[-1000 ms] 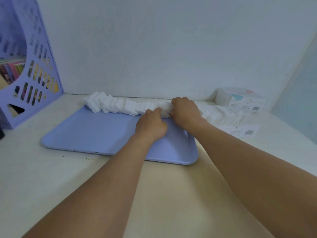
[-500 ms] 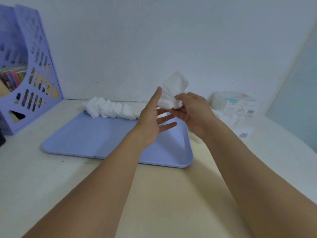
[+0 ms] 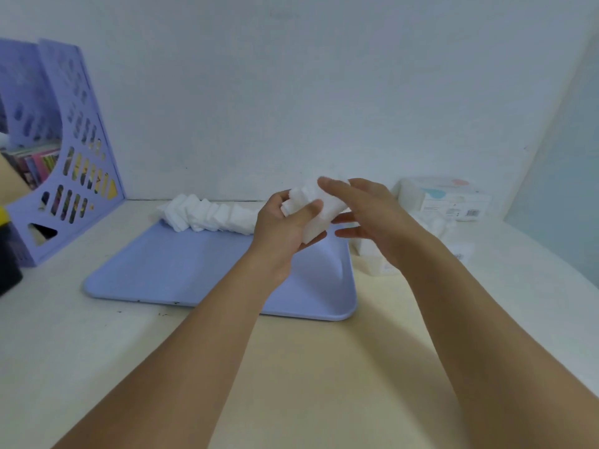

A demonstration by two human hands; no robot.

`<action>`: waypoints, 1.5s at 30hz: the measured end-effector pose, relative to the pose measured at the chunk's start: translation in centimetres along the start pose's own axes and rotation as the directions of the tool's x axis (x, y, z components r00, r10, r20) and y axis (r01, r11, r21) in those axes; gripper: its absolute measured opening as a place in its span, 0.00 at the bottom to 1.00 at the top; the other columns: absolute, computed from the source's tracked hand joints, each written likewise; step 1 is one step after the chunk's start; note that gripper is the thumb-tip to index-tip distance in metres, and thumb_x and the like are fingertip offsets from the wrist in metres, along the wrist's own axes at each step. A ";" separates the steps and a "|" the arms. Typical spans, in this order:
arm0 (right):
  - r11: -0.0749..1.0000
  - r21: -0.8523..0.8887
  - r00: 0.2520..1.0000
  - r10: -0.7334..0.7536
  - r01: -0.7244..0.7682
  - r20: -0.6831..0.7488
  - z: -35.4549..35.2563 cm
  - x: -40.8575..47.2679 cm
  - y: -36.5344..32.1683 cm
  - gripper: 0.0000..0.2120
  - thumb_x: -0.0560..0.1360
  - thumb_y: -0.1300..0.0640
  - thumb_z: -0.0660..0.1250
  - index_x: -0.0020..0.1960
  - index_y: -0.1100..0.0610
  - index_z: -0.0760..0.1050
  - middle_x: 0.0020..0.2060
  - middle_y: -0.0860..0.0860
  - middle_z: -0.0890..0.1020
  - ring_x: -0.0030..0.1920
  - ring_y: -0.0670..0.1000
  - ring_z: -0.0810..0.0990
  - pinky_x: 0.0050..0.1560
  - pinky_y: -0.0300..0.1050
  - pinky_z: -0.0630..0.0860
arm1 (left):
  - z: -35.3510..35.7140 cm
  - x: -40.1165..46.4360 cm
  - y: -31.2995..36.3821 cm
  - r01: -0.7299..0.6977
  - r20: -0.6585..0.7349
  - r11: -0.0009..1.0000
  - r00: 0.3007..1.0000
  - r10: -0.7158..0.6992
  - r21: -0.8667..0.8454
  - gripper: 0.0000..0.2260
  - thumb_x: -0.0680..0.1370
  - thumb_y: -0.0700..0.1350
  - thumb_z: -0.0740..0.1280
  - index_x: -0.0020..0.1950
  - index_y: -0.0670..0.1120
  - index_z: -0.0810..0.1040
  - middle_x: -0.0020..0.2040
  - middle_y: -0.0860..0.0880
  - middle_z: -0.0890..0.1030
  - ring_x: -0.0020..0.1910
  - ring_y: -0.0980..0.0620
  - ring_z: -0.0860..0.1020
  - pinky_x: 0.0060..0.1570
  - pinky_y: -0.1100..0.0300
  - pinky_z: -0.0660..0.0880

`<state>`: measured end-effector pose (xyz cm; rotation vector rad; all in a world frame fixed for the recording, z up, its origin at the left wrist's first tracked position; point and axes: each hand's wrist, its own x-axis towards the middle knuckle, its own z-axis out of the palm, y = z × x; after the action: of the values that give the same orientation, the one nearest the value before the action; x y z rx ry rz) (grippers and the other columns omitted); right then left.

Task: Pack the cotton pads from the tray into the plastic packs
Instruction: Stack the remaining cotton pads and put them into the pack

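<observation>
A stack of white cotton pads is held above the right part of the lilac tray. My left hand grips the stack, thumb across its front. My right hand touches the stack's right side with straight fingers. A row of more cotton pads lies along the tray's far edge. Right of the tray a clear plastic pack lies flat, partly hidden by my right arm. A filled pack stands by the wall.
A lilac perforated file holder with books stands at the left. A dark object sits at the left edge. More loose white pads lie right of my right hand. The wall runs close behind the tray.
Both hands lifted a bunch of pads from the row on the tray. The bunch has passed from my right hand's pinch into my left hand's grip and sits lower than half a second ago.
</observation>
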<state>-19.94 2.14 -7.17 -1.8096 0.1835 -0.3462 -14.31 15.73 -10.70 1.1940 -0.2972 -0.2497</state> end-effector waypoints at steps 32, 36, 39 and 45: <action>0.950 0.312 0.989 -0.036 -0.011 0.142 -1.8 1.2 2.3 0.15 0.74 0.61 0.74 0.60 0.64 0.80 0.54 0.57 0.86 0.55 0.55 0.86 0.55 0.50 0.83 | 0.9 0.1 0.0 0.132 0.113 0.981 0.987 -0.116 -0.143 0.16 0.82 0.51 0.65 0.64 0.42 0.79 0.60 0.43 0.83 0.59 0.45 0.83 0.55 0.51 0.82; 0.954 0.300 0.989 -0.042 -0.002 0.141 -1.7 1.3 2.4 0.16 0.74 0.65 0.74 0.61 0.66 0.80 0.53 0.59 0.86 0.54 0.56 0.86 0.52 0.47 0.84 | 1.1 0.1 -0.4 0.114 0.061 0.981 0.993 -0.106 -0.158 0.12 0.84 0.43 0.63 0.65 0.40 0.77 0.62 0.41 0.82 0.61 0.44 0.81 0.50 0.55 0.83; 0.960 0.279 0.992 -0.060 0.026 0.115 -1.7 1.3 2.4 0.17 0.72 0.67 0.75 0.60 0.66 0.80 0.53 0.59 0.86 0.53 0.56 0.86 0.51 0.46 0.84 | 1.0 0.2 -0.2 0.155 0.076 0.956 0.987 -0.141 -0.249 0.13 0.84 0.42 0.62 0.66 0.39 0.76 0.62 0.40 0.82 0.61 0.43 0.82 0.51 0.54 0.83; 0.942 0.327 0.996 -0.089 0.075 0.029 -1.7 1.3 2.3 0.16 0.71 0.69 0.75 0.58 0.68 0.81 0.51 0.59 0.87 0.51 0.55 0.87 0.48 0.43 0.83 | 0.7 0.5 0.0 0.254 0.067 0.873 0.966 -0.249 -0.417 0.14 0.83 0.41 0.64 0.67 0.37 0.74 0.62 0.39 0.82 0.58 0.42 0.83 0.52 0.48 0.83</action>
<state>-19.15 -0.46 -8.78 -1.4980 0.0174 -0.3727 -14.13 14.96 -10.43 0.7954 -0.0854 -0.5224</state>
